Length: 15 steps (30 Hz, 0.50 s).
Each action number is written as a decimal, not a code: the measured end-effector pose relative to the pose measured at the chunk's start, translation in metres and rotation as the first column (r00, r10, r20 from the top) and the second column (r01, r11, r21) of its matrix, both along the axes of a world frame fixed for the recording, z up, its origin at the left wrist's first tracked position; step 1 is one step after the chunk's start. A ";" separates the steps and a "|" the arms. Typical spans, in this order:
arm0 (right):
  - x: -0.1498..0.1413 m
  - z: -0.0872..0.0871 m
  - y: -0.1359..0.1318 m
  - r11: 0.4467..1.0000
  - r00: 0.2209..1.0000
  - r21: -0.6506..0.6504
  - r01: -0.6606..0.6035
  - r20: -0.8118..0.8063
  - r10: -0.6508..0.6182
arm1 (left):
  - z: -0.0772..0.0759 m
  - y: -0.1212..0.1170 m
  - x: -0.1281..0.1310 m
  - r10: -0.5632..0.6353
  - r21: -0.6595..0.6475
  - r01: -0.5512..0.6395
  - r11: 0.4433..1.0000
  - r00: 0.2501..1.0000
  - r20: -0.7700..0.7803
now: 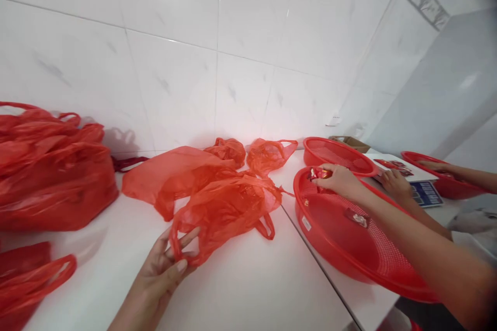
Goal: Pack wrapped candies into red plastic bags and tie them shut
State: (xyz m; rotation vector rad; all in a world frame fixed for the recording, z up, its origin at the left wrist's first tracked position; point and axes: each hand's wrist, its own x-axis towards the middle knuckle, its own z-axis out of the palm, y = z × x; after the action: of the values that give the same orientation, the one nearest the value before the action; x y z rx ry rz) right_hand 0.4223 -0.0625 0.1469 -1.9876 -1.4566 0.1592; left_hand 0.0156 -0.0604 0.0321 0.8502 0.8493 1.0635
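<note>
With the left hand (159,271), pinching a handle loop (174,238) of a red plastic bag (225,204) between thumb and fingers, with a finger showing through the loop; held by this edge, probably, to keep the mouth lifted and turned toward the body. Bag to the left of the near red basket (326,243), lying limp on the white bench (240,289); placed so, seemingly, for being within easy reach of both hands. With the right hand (337,181), gripping red and gold wrapped pieces (318,173) just inside the rim of the basket, fingers bent around them; impossible to count exactly. Inside the basket, also to be seen: a flat wrapped piece (359,219), kept from slipping away, presumably, by the high sides. Near the tiled wall (174,77), more red bags (267,155), perhaps at the back for not disturbing the left hand.
</note>
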 end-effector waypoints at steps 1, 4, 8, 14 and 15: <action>-0.015 0.010 -0.002 0.999 0.999 -0.011 -0.036 0.005 0.037 | 0.000 0.000 -0.001 -0.022 0.005 0.022 1.000 1.000 0.007; -0.076 0.024 -0.007 0.950 0.951 -0.043 -0.308 -0.045 0.306 | -0.002 -0.001 -0.002 -0.066 0.008 0.066 0.998 0.998 0.012; -0.158 0.000 0.009 0.744 0.737 -0.143 -0.653 0.108 0.668 | -0.006 -0.005 -0.004 -0.080 0.022 0.080 0.997 0.997 0.006; -0.183 -0.025 0.053 0.637 0.531 -0.291 -0.714 0.368 0.763 | -0.003 -0.009 -0.010 -0.084 0.064 0.087 0.994 0.996 -0.039; -0.173 -0.019 0.054 0.676 0.574 -0.236 -0.698 0.381 0.725 | -0.002 -0.010 -0.010 -0.081 0.069 0.084 0.994 0.996 -0.043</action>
State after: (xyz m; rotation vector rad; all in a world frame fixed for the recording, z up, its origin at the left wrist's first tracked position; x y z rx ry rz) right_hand 0.2492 -0.0080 0.1277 -1.3860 -2.5508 0.0855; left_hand 0.0052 -0.0699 0.0298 0.9611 0.8073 1.0112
